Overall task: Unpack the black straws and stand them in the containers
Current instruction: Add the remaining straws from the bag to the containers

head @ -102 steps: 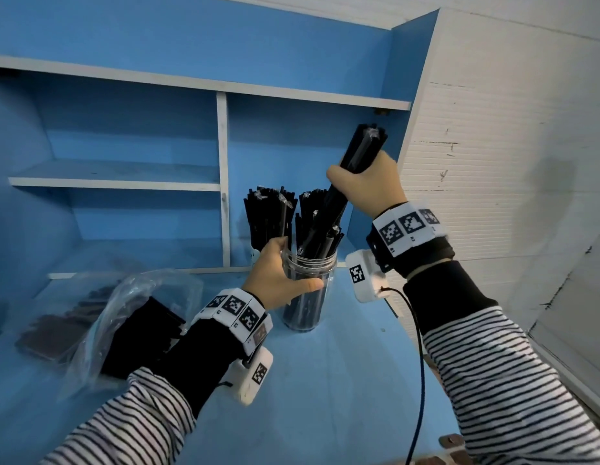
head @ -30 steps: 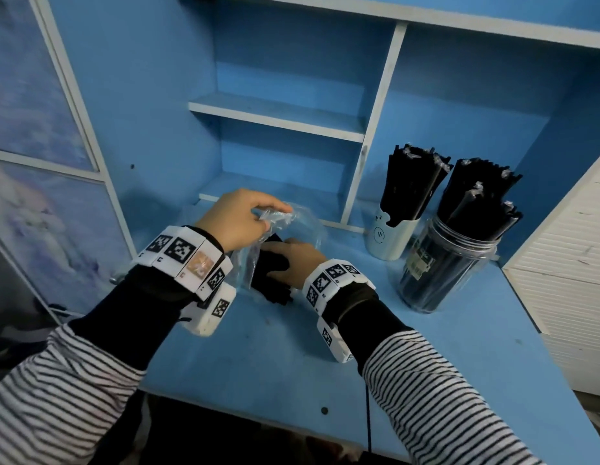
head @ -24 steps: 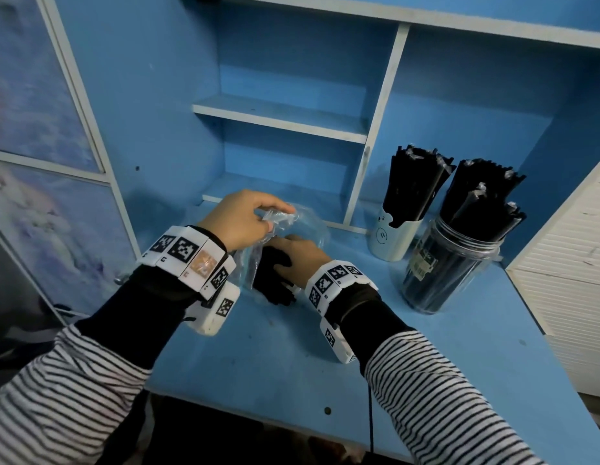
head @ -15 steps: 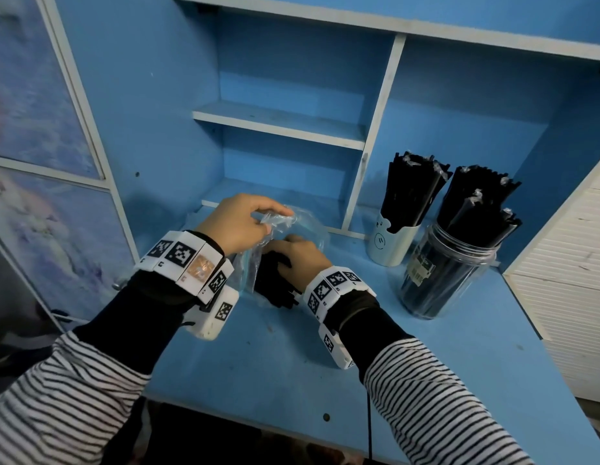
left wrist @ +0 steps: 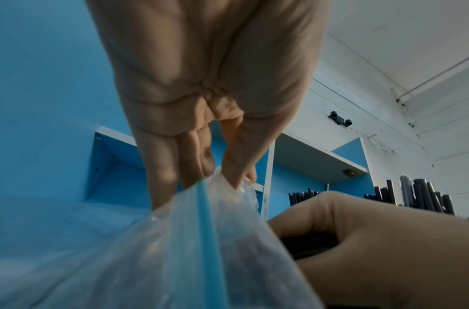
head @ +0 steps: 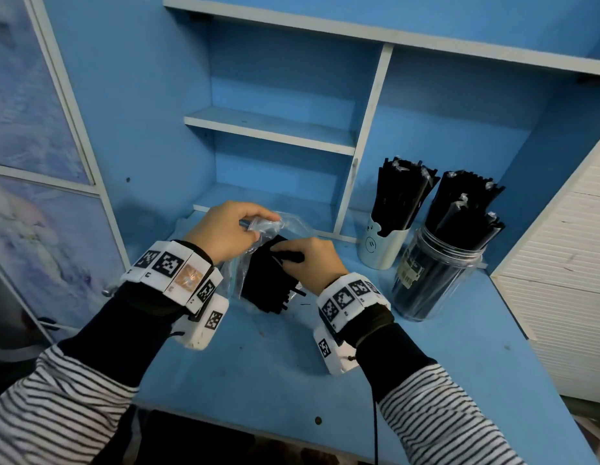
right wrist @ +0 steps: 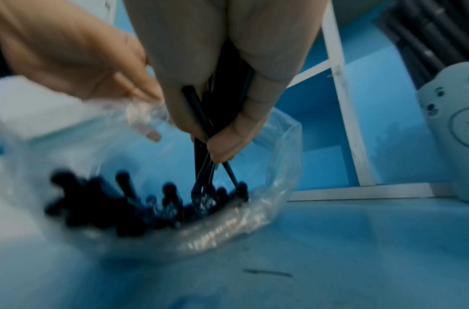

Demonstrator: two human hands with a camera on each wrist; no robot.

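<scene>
Item: clear plastic bag (head: 285, 226) of black straws (head: 268, 283), lying on the blue desk (head: 275, 364), left of centre. Left hand (head: 225, 229) pinches the bag's top edge between thumb and fingers. Right hand (head: 312, 263) is clamped round a bunch of straws at the bag's mouth. Far right: bear-faced cup (head: 381, 248) and clear jar (head: 433, 280), both packed with upright straws, standing side by side.
</scene>
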